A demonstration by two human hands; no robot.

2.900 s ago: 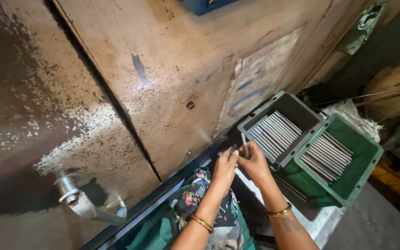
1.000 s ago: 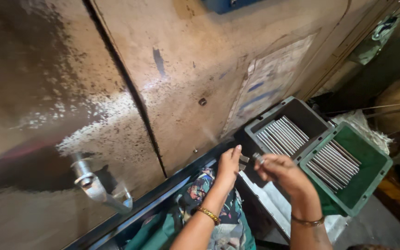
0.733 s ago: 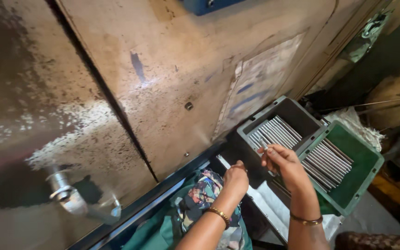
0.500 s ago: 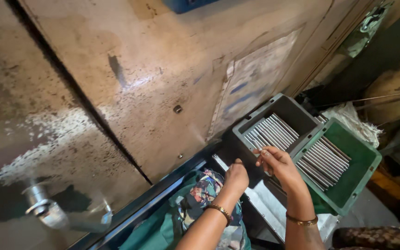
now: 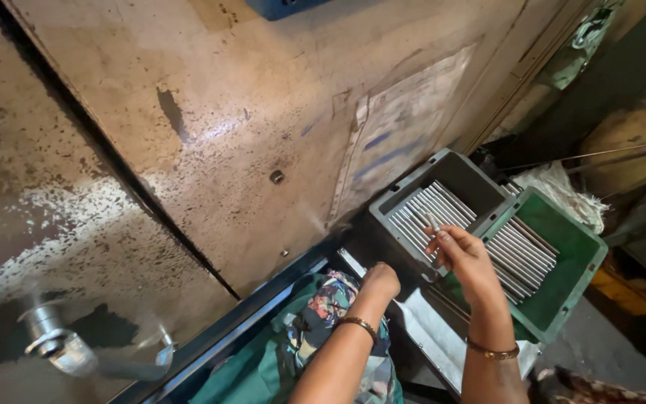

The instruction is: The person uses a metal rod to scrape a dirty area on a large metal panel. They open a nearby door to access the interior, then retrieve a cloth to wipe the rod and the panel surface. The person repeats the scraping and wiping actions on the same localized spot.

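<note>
The right hand (image 5: pixel 466 258) pinches 1 thin metal rod (image 5: pixel 434 224) above the full grey bin (image 5: pixel 443 206), the left hand (image 5: pixel 381 280) is a closed fist near its front edge, and the green bin (image 5: pixel 555 262) looks half filled.

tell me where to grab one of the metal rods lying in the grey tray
Probably from above, near the rod's end. The metal rods lie flat, side by side in the grey tray, so the sides are blocked. Tip one end up, then pinch it with fingertips, as the right hand holds one.
</note>
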